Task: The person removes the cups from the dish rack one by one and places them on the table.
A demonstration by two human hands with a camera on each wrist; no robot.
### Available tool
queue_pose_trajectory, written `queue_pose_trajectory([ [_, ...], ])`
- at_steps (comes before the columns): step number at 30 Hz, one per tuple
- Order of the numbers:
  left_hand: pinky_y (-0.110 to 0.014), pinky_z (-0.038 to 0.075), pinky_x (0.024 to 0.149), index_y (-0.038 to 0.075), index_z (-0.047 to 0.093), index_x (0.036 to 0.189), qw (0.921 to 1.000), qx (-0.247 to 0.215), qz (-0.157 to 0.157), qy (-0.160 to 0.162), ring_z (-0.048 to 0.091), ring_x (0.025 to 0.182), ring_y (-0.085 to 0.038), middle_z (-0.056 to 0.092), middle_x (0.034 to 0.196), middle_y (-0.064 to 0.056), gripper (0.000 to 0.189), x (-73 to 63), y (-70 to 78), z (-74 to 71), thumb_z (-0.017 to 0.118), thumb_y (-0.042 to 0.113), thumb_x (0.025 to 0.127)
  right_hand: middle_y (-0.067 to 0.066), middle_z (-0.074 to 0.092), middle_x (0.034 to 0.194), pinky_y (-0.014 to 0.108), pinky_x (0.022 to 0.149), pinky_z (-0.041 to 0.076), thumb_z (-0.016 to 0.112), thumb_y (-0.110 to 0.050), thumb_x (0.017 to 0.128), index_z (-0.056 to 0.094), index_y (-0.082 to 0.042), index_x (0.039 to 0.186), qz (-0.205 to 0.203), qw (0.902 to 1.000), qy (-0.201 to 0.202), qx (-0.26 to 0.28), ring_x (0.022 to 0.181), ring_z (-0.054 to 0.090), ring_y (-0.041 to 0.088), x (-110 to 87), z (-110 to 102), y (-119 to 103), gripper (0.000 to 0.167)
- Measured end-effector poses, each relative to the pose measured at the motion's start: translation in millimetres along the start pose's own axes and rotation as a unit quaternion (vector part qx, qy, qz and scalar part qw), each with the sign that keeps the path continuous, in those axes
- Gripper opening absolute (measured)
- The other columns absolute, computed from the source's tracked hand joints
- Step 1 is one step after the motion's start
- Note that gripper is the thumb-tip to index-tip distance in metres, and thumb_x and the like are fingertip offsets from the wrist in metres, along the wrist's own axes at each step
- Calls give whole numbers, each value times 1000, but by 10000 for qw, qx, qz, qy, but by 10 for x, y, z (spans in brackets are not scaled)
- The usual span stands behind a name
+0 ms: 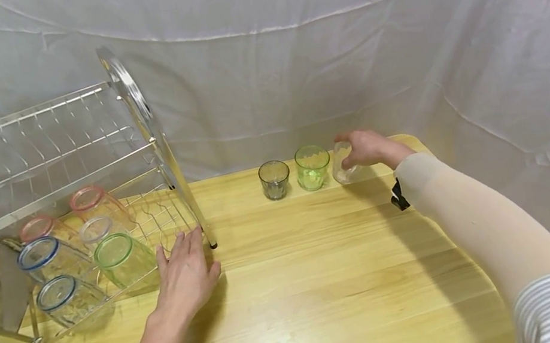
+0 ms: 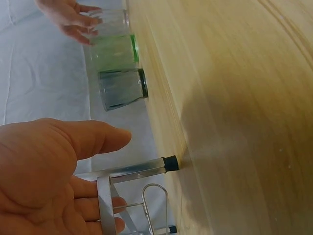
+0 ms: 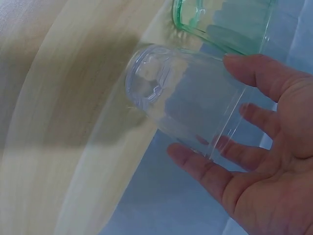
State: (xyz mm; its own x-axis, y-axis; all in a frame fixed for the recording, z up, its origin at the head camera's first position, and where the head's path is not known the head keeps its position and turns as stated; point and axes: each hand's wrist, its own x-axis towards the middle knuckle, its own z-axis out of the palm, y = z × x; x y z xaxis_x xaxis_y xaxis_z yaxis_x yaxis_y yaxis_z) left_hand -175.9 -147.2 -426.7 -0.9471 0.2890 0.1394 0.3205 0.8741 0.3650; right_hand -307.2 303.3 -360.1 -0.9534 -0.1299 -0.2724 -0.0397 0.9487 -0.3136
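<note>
My right hand (image 1: 365,147) is at a clear glass (image 3: 190,93) at the right end of a short row. Its thumb lies on one side near the rim and its fingers on the other; the glass stands on the table. Left of it are a green glass (image 1: 313,168) and a grey glass (image 1: 274,180), both upright. My left hand (image 1: 186,277) rests at the front corner of the metal dish rack (image 1: 192,197), fingers extended along its lower frame and thumb apart. Beside that hand, a green-rimmed glass (image 1: 126,260) sits upside down on the lower tier.
More upturned glasses share the lower tier: two blue-rimmed ones, including this front glass (image 1: 71,299), pink-rimmed ones (image 1: 97,206) and a pale one (image 1: 99,230). The rack's upper tier (image 1: 30,145) overhangs them. White cloth (image 1: 289,60) hangs behind the wooden table (image 1: 328,296).
</note>
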Motion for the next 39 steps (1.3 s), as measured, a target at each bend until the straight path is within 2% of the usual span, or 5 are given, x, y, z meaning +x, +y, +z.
queue_pose_trajectory([
  [11, -81, 13, 119, -7, 37, 157, 10000, 31, -2, 15, 36, 150, -53, 47, 157, -32, 80, -5, -1, 12, 76, 19, 93, 29, 38, 164, 68, 120, 35, 76, -23, 94, 32, -11, 166, 129, 9999, -104, -41, 148, 38, 53, 74, 21, 17, 85],
  [21, -81, 13, 120, -7, 36, 158, 10000, 57, -21, -22, 36, 151, -53, 47, 157, -31, 80, -1, 6, 7, 75, 19, 93, 29, 41, 162, 68, 119, 37, 75, -26, 95, 33, -11, 165, 175, 9996, -148, -164, 143, 46, 53, 91, 5, -9, 84],
  [30, -81, 13, 119, -7, 36, 158, 10000, 80, -32, -43, 37, 150, -52, 47, 157, -32, 80, 4, 7, 3, 75, 19, 93, 28, 37, 165, 68, 120, 35, 73, -28, 96, 32, -10, 165, 189, 9994, -173, -236, 147, 40, 54, 109, -11, -20, 82],
  [39, -81, 13, 119, -7, 36, 158, 10000, 71, -27, -26, 37, 150, -53, 47, 157, -32, 80, 4, 11, 5, 75, 19, 93, 29, 37, 165, 68, 120, 35, 73, -28, 96, 31, -10, 166, 218, 9993, -220, -209, 147, 41, 53, 118, -10, -14, 84],
])
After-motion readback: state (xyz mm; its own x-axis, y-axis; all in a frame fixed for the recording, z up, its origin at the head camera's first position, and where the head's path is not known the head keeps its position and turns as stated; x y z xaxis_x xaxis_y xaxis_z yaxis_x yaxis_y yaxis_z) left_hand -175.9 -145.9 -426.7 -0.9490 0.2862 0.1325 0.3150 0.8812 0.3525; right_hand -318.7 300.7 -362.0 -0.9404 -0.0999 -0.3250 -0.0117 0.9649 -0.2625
